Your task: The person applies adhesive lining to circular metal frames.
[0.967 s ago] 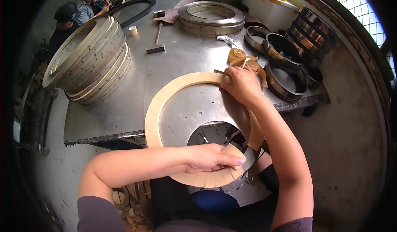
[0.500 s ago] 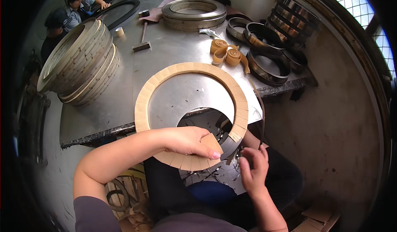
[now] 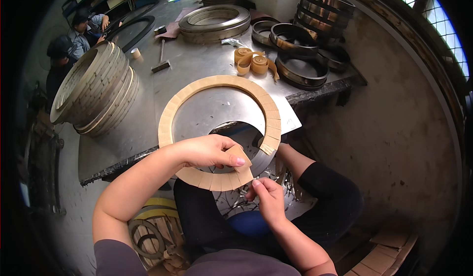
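Ring [image 3: 273, 121], in the head view, is overhanging the table [image 3: 144, 128], probably keeping its underside reachable. Left hand [image 3: 209, 150] is clasping a tan strip [image 3: 240, 152] against it, seemingly for tension; right hand [image 3: 270, 197] is curling at the strip's corner, whether gripping it I cannot tell.

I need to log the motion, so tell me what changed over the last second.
The right hand left the far side of the tan-wrapped ring and moved nearer, down to the lower corner of the tan strip. The left hand kept hold of that strip. The hammer and tan rolls stayed put.
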The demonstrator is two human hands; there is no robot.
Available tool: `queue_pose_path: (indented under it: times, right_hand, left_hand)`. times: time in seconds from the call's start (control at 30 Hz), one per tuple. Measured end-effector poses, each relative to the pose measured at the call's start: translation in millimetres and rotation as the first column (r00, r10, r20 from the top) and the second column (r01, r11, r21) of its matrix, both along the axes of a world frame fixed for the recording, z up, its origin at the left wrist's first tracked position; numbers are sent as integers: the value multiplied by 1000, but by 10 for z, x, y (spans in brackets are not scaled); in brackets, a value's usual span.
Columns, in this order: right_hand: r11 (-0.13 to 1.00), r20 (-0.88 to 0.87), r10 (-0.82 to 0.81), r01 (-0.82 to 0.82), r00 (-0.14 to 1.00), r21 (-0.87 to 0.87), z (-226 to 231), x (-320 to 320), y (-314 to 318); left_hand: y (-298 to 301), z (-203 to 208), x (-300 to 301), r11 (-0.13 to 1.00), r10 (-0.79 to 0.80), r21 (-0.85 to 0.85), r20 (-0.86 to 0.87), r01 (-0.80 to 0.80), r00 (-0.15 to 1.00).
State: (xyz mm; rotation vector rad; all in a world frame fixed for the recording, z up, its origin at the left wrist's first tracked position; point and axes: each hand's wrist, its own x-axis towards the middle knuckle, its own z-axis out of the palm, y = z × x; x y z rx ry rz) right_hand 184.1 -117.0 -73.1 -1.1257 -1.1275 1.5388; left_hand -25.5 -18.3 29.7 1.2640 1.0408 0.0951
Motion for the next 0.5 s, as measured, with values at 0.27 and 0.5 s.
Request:
queue_pose_path:
  times: [0.27, 0.5]
  right_hand:
    - [931, 413, -227, 72, 882, 357, -611, -82, 221]
    - [930, 185, -194, 121, 963, 348, -472, -330, 398]
  left_hand:
    - [114, -212, 51, 981, 178, 94, -121, -168, 976]
    - [124, -621, 231, 950, 102, 313, -355, 16, 929]
